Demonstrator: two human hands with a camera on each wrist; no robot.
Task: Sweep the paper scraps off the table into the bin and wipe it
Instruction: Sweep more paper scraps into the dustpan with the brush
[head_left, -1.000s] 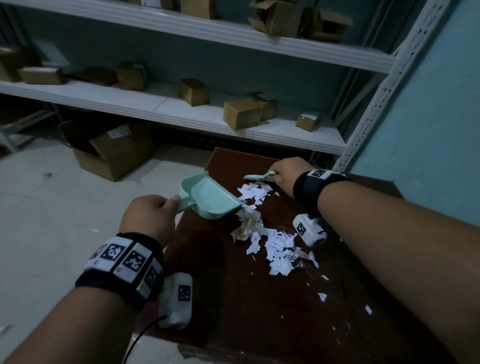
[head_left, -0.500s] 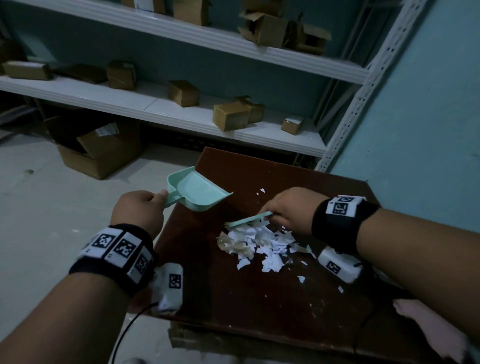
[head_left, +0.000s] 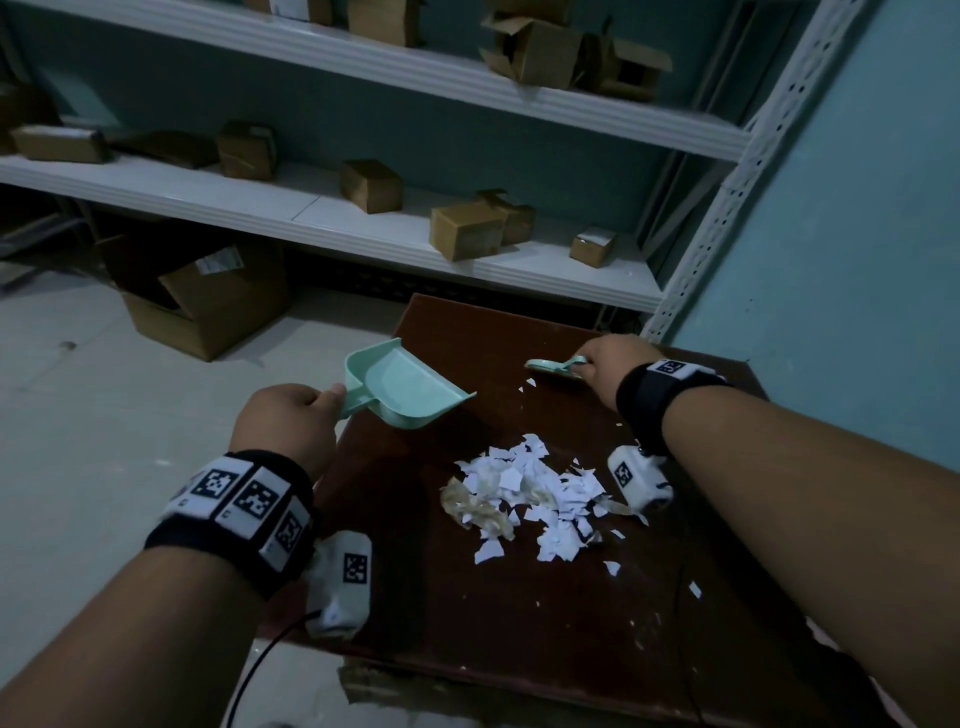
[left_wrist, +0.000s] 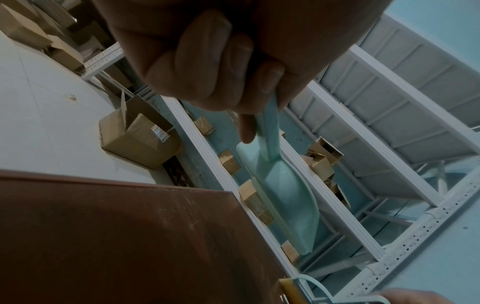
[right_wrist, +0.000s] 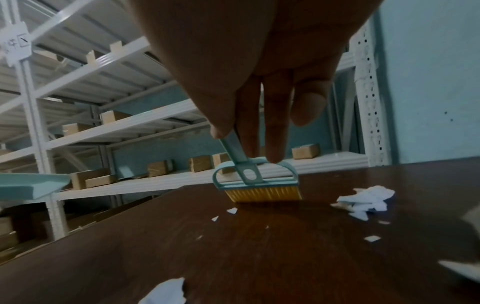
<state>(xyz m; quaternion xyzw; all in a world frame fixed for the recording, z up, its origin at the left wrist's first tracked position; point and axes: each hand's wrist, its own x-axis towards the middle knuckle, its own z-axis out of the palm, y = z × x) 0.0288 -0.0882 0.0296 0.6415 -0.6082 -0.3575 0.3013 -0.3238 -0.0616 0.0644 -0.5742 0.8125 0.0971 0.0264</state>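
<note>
Standing dark brown table (head_left: 519, 613) | paper scraps (head_left: 535, 493) heaped mid-table, few strays nearby | left hand (head_left: 285, 421) fingers wrapped round dustpan (head_left: 405, 389) handle, pan raised at table's left edge | right hand (head_left: 608, 369) pinching small brush (right_wrist: 257, 181), bristles touching table's far side, apart from heap

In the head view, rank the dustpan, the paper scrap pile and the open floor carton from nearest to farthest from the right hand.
From the right hand:
1. Paper scrap pile, just below it on the table.
2. Dustpan, to its left, at the table edge.
3. Open floor carton, far left on the floor.
</note>
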